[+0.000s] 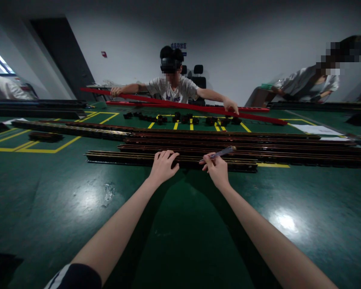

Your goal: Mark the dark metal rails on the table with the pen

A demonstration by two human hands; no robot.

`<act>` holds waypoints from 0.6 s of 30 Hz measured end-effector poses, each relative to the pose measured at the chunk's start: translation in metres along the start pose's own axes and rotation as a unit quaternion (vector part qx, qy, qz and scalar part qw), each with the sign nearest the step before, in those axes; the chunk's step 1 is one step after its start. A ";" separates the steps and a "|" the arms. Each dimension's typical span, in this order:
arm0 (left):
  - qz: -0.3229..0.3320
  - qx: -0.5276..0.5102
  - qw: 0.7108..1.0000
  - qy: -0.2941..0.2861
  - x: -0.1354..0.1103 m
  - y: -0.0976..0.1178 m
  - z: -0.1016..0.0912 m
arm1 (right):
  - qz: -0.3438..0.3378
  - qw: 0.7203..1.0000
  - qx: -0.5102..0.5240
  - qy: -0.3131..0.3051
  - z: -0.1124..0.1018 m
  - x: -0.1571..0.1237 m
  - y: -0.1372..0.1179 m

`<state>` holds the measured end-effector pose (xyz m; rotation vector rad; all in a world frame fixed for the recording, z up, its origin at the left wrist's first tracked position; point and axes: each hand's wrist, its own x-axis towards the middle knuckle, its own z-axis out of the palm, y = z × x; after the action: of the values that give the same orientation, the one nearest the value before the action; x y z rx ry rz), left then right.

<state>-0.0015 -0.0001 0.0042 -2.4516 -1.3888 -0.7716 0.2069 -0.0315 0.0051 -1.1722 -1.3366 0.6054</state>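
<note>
Right hand (217,170) pinches a pen-like tool (224,152) over the front rail (120,157), left hand (165,166) spread on it. Front rail lies on green surface (56,188), looks mid-work; rear rails (288,147) lie behind, can't tell if done.

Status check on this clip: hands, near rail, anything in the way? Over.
Left hand on near dark rail. Right hand gripping pen-like tool. More rails lie just beyond; nothing seen blocking either hand.

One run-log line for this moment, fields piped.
left hand: on front rail | right hand: holding slim tool at front rail | opposite: person holding red strip
</note>
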 end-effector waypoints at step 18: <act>-0.003 0.014 1.000 -0.006 0.000 0.000 0.001 | 0.002 1.000 0.026 0.006 0.000 0.001 0.002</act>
<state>-0.0012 0.0004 0.0039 -2.4361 -1.4034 -0.7352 0.2074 -0.0298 0.0040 -1.1352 -1.3020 0.6302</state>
